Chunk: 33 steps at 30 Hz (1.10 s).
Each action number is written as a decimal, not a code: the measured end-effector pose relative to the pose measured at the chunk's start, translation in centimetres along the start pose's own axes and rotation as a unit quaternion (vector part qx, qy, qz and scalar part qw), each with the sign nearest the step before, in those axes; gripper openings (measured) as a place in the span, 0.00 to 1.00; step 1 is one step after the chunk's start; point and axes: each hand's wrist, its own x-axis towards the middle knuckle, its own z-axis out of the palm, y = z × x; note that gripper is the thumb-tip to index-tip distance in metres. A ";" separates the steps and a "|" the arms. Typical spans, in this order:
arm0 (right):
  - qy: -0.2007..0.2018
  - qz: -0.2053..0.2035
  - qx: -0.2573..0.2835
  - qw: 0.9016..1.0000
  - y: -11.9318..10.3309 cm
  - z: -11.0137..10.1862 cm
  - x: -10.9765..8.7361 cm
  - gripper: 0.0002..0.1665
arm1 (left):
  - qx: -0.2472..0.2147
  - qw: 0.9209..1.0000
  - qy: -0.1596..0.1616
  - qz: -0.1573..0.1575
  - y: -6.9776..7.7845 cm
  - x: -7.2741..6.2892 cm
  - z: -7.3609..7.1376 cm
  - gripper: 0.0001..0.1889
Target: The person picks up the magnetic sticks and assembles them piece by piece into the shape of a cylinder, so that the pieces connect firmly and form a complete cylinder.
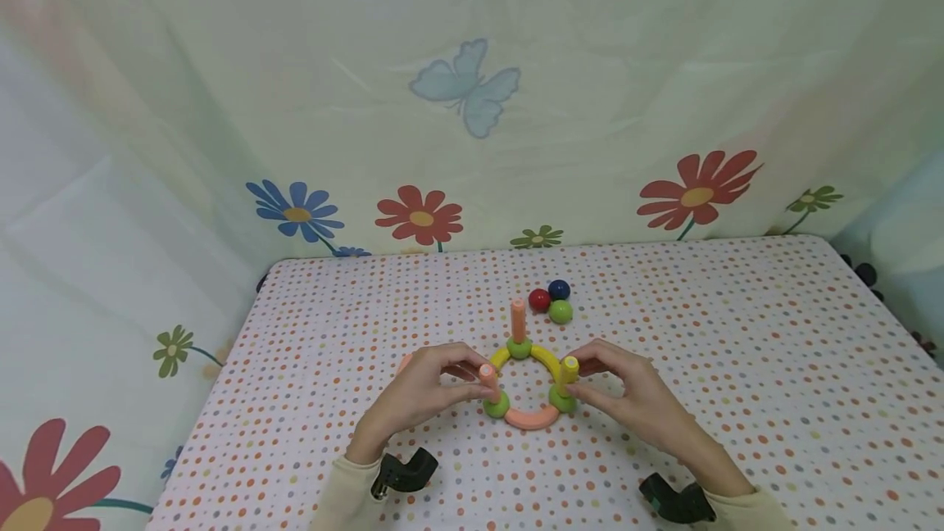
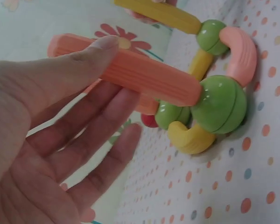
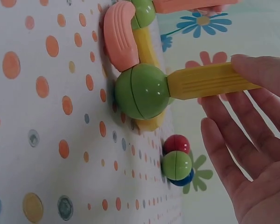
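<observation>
A ring of curved rods lies on the table, with green balls at its joints; a yellow curved rod (image 1: 546, 360) and a salmon curved rod (image 1: 533, 419) form part of it. Between thumb and fingers, my left hand (image 1: 428, 390) pinches an upright salmon rod (image 2: 154, 78) set in the near-left green ball (image 2: 219, 105). My right hand (image 1: 627, 388) pinches an upright yellow rod (image 3: 200, 81) on the near-right green ball (image 3: 142, 92). At the ring's far side another salmon rod (image 1: 519, 321) stands untouched in a green ball (image 1: 519, 348).
Behind the ring sit a red ball (image 1: 539, 300), a dark blue ball (image 1: 559, 290) and a loose green ball (image 1: 560, 312), close together. A salmon piece (image 1: 403, 362) peeks out behind my left hand, mostly hidden. A flowered curtain (image 1: 590, 105) hangs along the dotted table's (image 1: 737, 334) back edge.
</observation>
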 end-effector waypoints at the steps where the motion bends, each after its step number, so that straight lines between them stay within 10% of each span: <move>1: -0.001 0.001 0.001 1.000 0.0 0.0 0.0 0.17 | 0.001 1.000 0.006 0.004 0.0 0.1 0.2 0.11; 17: -0.057 -0.017 -0.004 0.998 1.8 -1.8 0.8 0.25 | 0.035 0.999 0.023 -0.024 -1.0 0.1 0.3 0.23; 33: -0.010 0.061 -0.091 0.994 5.4 -0.4 7.1 0.19 | 0.078 0.988 0.082 -0.106 -3.1 3.9 3.4 0.18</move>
